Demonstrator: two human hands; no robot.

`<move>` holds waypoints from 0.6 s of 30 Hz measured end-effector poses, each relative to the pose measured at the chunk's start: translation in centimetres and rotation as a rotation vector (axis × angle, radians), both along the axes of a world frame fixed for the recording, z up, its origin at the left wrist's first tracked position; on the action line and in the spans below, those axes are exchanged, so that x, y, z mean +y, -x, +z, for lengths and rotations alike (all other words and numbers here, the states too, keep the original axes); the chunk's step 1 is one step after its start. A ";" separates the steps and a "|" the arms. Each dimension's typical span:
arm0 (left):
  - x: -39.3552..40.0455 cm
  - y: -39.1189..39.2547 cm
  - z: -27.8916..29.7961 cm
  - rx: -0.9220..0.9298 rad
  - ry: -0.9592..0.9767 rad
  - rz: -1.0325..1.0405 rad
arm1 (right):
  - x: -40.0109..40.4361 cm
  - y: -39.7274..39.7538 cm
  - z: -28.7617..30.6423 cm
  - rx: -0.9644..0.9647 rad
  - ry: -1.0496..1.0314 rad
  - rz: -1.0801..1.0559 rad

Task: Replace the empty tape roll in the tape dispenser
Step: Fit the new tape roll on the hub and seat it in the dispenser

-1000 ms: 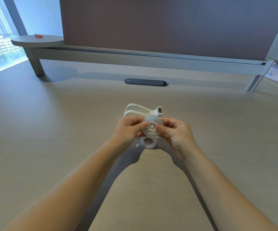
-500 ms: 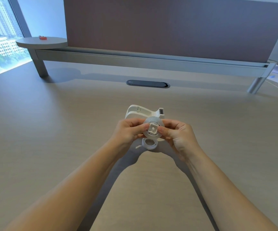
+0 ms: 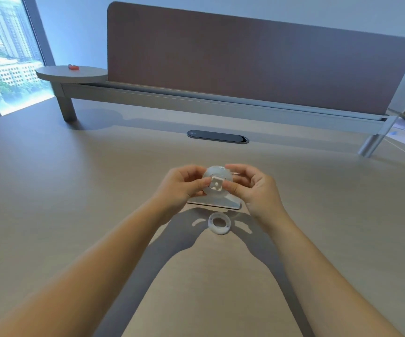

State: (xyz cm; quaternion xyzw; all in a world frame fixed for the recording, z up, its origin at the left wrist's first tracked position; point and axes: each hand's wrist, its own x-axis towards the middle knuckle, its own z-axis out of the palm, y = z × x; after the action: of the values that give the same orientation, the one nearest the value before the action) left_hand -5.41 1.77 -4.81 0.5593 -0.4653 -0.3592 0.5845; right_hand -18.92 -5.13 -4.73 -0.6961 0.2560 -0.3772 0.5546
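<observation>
- Both hands hold a translucent white round tape roll with a square white plastic hub (image 3: 217,183) above the pale wood tabletop (image 3: 75,190).
- The left hand (image 3: 182,184) has its grip pinched on the roll's left edge; the right hand (image 3: 255,187) pinches the right edge.
- The white plastic tape dispenser (image 3: 223,201) sits on the tabletop just behind and below the roll, mostly hidden.
- A small empty white ring core (image 3: 219,223) lies flat on the tabletop, just nearer the person than the dispenser.

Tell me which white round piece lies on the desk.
The small open ring, nearest the person, lies flat on the desk. Both hands hold the bigger disc above it.
</observation>
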 end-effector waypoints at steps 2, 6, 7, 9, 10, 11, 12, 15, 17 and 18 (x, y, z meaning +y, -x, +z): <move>-0.5 -0.8 0.8 -0.117 0.028 0.050 | -0.4 -1.0 0.7 0.033 0.089 -0.034; -1.9 -2.1 1.6 -0.283 0.020 0.115 | -1.6 -2.6 0.9 0.124 0.176 -0.122; -2.2 -2.4 1.5 -0.311 0.002 0.118 | -1.9 -2.9 0.7 0.151 0.184 -0.140; -2.8 -2.9 1.2 -0.364 -0.054 0.112 | -2.6 -3.3 0.3 0.199 0.183 -0.157; -3.0 -3.1 0.9 -0.382 -0.085 0.107 | -2.8 -3.5 0.1 0.223 0.185 -0.156; -3.2 -3.4 0.6 -0.386 -0.108 0.103 | -2.9 -3.6 -0.2 0.242 0.188 -0.152; -3.3 -3.6 0.3 -0.381 -0.121 0.099 | -3.0 -3.8 -0.3 0.253 0.187 -0.148; -3.4 -4.0 -0.1 -0.356 -0.127 0.094 | -3.0 -4.1 -0.6 0.263 0.176 -0.141; -3.4 -4.2 -0.1 -0.332 -0.123 0.082 | -3.1 -4.2 -0.6 0.277 0.165 -0.129; -3.3 -4.2 -0.1 -0.333 -0.130 0.076 | -3.2 -4.3 -0.6 0.291 0.160 -0.118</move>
State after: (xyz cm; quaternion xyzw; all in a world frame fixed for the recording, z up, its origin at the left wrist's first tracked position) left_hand -1.17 -1.55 -4.86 0.6650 -0.5099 -0.2684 0.4751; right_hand -14.63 -8.29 -5.29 -0.7690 0.3432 -0.3236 0.4314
